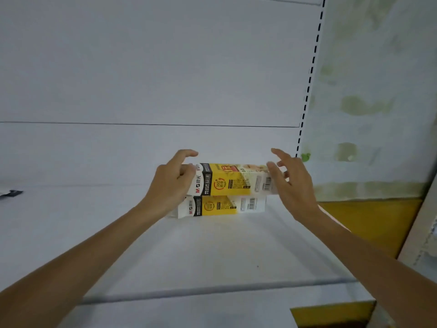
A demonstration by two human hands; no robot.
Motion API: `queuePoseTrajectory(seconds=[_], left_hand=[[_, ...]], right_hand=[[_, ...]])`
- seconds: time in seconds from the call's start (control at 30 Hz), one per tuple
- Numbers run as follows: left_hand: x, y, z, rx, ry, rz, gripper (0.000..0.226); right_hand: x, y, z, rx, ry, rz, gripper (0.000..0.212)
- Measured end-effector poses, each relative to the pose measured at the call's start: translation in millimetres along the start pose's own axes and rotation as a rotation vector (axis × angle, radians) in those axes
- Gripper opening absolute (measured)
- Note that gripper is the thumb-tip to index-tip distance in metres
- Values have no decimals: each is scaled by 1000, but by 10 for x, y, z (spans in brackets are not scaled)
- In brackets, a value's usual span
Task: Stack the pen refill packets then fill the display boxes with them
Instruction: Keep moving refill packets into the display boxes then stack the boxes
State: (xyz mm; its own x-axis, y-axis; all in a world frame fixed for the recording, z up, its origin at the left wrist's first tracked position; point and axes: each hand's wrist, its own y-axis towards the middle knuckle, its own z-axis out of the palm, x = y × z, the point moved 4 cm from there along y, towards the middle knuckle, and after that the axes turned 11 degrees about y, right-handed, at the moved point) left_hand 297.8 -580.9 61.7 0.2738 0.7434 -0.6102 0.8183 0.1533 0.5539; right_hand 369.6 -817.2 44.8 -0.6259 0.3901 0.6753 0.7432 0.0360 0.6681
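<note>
On the shelf (212, 245), left hand (170, 183) grips the top box (231, 181), right hand (293, 183) flat against its end; skewed over the lower box (227, 205), it may slide off.

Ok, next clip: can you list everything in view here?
top box: 1, yellow and white, lying on the bottom box
bottom box: 1, yellow and white, mid-shelf
shelf: 1, white, under the boxes
upright: 1, white with black slots, right of the back panel
tag: 1, black, far left
panel: 1, yellow, low right
left hand: 1, grip on the top box's left end
right hand: 1, fingers spread, at the top box's right end
</note>
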Motion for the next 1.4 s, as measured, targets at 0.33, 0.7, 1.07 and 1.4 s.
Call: queuePoseTrajectory(seconds=[0.33, 0.7, 1.07, 1.4], left_hand=[[375, -774, 64, 153, -166, -277, 20], [272, -893, -18, -47, 278, 2, 34], [516, -802, 134, 375, 28, -174, 54], [444, -586, 229, 399, 87, -123, 46]], right_hand=[[-126, -512, -156, 477, -52, 110, 27], [-183, -676, -170, 422, 164, 267, 21], [-219, -624, -210, 466, 171, 294, 20], [-308, -510, -188, 525, 122, 293, 35]])
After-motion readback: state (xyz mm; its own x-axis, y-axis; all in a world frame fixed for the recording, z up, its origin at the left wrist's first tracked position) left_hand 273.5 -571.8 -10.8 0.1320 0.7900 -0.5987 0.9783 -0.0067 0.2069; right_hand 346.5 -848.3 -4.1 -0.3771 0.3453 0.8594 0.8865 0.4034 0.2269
